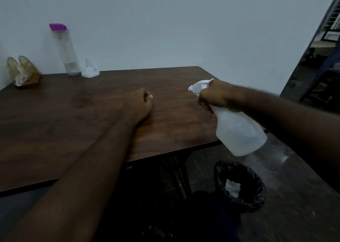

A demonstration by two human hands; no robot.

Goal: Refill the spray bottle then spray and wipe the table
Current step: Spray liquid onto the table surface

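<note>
At the table's far left corner we see a gold wire holder [24,68] with a tissue [19,80] in it. Just to its right, by the wall, stand a tall clear bottle with a purple cap [65,52] and a white funnel [90,71]. A faint darker patch [81,99] shows on the wood in front of them; we cannot tell whether it is damp.

Near the middle of the table [55,124] the left hand [140,103] rests with its fingers curled into a loose fist, and we see nothing in it.

To the right, the right hand [215,96] is wrapped around the neck of the spray bottle [239,133], its fingers at the trigger. The bottle's long axis slants from the base, which is low at the right and off the table's edge, up to the nozzle [196,87] at the left. The nozzle points left across the bare wood, towards the left hand. We judge that spraying comes next and that the surface lies left of the nozzle and below it. The left hand is the nearer one to the tissue for wiping.

Below the bottle, a black-lined bin [257,195] stands on the floor.
</note>
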